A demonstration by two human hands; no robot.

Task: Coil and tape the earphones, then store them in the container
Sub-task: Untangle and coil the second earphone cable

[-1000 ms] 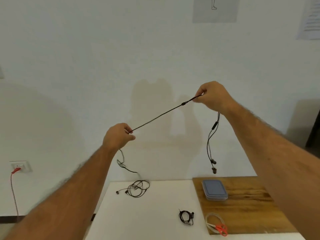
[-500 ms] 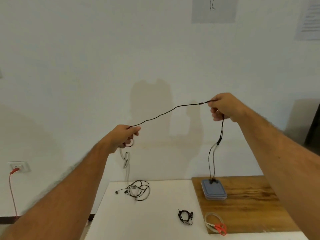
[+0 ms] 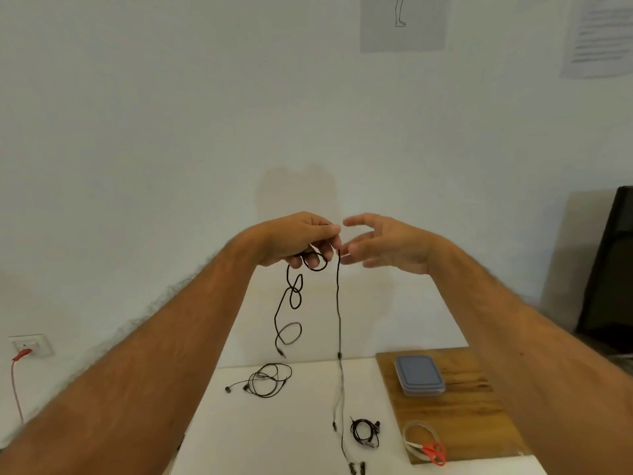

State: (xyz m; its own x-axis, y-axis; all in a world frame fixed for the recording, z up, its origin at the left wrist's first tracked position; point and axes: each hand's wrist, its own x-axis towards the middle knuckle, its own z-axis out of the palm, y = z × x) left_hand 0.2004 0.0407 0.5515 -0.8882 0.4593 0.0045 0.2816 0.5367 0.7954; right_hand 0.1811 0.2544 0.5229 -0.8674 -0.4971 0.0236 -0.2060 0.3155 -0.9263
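the left hand [image 3: 301,240] is raised in front of the person, fingers curled, pinching the black earphones [image 3: 338,303] cable at its fingertips. one small loop sits under those fingers. a kinked tail with the plug end hangs below and slightly left of that hand. the long run drops straight down from the pinch, past the inline piece, and the earbuds end up low over the white table [image 3: 291,423] near the bottom edge. the right hand [image 3: 387,246] is just beside the left, fingers spread and relaxed, holding nothing, fingertips near the hanging cable.

handling guess: cable is very light, thin and floppy, holds kinks, tangles easily, likely slips out of a loose pinch. the buds at the bottom add a little weight and will swing. best hold looks like the cable just below the left pinch, feeding loops into that hand, not pulling on the buds or the plug.

well below the right hand, a lidded container [image 3: 419,375] sits on a wooden board [image 3: 479,423], with red scissors [image 3: 433,452] nearer. two more coiled earphone sets lie on the table below the hands.
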